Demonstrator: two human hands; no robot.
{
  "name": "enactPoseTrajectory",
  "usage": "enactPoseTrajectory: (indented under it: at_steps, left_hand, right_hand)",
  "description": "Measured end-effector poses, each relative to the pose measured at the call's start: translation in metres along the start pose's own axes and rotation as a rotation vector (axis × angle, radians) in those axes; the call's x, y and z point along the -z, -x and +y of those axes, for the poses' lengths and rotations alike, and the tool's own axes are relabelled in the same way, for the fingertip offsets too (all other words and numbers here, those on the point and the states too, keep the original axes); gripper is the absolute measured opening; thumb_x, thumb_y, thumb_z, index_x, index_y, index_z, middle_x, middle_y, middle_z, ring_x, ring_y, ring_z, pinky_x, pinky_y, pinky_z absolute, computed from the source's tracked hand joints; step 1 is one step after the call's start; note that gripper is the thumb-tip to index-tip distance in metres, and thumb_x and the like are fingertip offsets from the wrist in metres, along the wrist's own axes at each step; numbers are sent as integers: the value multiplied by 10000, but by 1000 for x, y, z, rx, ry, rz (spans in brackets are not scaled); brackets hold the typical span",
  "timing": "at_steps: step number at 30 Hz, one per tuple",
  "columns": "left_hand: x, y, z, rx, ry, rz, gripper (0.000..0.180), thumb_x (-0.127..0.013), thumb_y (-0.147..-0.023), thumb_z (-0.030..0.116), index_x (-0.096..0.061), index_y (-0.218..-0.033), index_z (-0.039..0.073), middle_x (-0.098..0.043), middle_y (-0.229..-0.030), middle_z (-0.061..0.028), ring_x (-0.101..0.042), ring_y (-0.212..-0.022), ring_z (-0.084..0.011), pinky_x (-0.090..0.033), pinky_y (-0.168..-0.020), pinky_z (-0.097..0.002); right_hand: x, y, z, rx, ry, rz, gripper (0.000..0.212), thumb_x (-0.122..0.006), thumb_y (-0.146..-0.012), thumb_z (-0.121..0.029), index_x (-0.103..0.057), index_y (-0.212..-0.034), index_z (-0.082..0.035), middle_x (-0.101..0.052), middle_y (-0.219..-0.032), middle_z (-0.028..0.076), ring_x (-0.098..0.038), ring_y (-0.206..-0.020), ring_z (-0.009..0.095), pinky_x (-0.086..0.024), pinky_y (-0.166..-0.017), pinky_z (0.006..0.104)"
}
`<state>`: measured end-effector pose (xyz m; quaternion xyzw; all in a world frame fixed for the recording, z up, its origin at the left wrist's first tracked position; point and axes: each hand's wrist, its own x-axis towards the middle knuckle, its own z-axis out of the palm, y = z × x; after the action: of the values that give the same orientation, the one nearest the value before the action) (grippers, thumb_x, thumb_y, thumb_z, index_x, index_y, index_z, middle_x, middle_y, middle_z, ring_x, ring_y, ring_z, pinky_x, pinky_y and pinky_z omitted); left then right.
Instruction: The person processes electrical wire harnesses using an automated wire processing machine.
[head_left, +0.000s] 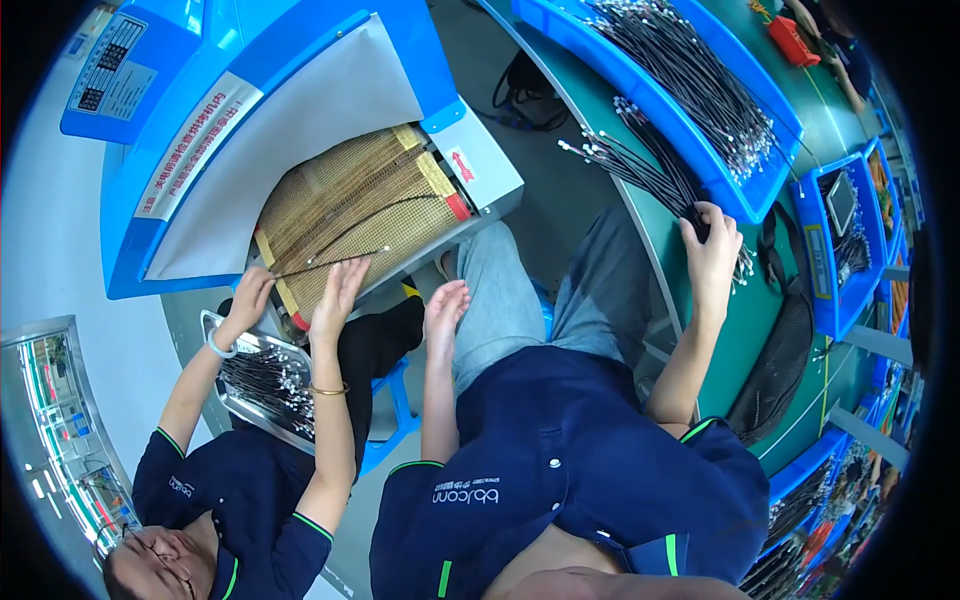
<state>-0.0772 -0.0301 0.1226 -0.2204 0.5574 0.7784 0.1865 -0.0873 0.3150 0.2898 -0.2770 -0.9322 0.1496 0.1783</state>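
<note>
My right hand (pixel 712 240) grips a bundle of black cables (pixel 665 170) over the green table at the right. Their thin ends with small white connectors fan out toward the upper left, and a few more ends show below the hand. Beyond the bundle, a large blue bin (pixel 790 140) holds many similar cables (pixel 690 75). My left hand (pixel 447 308) is raised beside my left thigh, its fingers curled in, with nothing visible in them. It is nearest to the mesh conveyor belt (pixel 350 190) of the blue machine and touches nothing.
On the left a co-worker's hands (pixel 300 300) handle a thin black cable (pixel 330 262) at the belt. A metal tray (pixel 262 425) of cables rests by them. A black bag (pixel 775 370) and small blue bins (pixel 845 240) lie right on the green table (pixel 655 235).
</note>
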Motion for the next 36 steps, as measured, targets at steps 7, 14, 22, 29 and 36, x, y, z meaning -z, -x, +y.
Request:
enactPoseTrajectory:
  at_steps: [7, 14, 22, 29, 36]
  left_hand:
    - [-6, 0, -14, 45, -9, -44, 198, -549, -924, 78, -587, -1101, 0, -634, -954, -65, -594, -831, -96, -498, -750, -217]
    - [-26, 11, -25, 52, -21, -57, 199, -539, -938, 84, -577, -1109, -10, -634, -950, -67, -596, -825, -93, -499, -748, -215]
    - [-59, 21, -21, -80, -202, -67, 203, -544, -938, 94, -577, -1116, 2, -635, -947, -57, -591, -823, -90, -486, -766, -217]
    - [-88, 36, 13, -363, -487, -28, 338, -498, -941, 47, -465, -1274, 5, -566, -1163, -118, -544, -1060, -143, -442, -857, -244]
    - [-93, 35, 31, -830, -863, 114, 581, -494, -951, 133, -206, -1441, 12, -256, -1443, -204, -296, -1334, -317, -295, -1064, -397]
  right_hand:
    - [-3, -4, 12, -25, 87, -36, 161, -687, -766, -137, -628, -899, -67, -576, -931, 131, -521, -906, 319, -422, -829, 413]
    - [17, -12, 35, 9, 1, 42, 88, -628, -823, -97, -575, -872, -47, -585, -854, 135, -527, -828, 329, -428, -758, 422]
    - [49, -15, 34, 116, -429, 6, 131, -596, -861, -41, -615, -990, -28, -645, -856, 148, -643, -753, 256, -485, -667, 329]
    - [51, -11, 37, 155, -408, -34, 213, -571, -858, 16, -639, -1053, -33, -611, -838, 109, -611, -752, 191, -475, -683, 284]
    - [14, 26, 15, 531, -478, -559, 220, -595, -845, -50, -644, -1055, -97, -605, -852, 104, -623, -763, 273, -497, -677, 348]
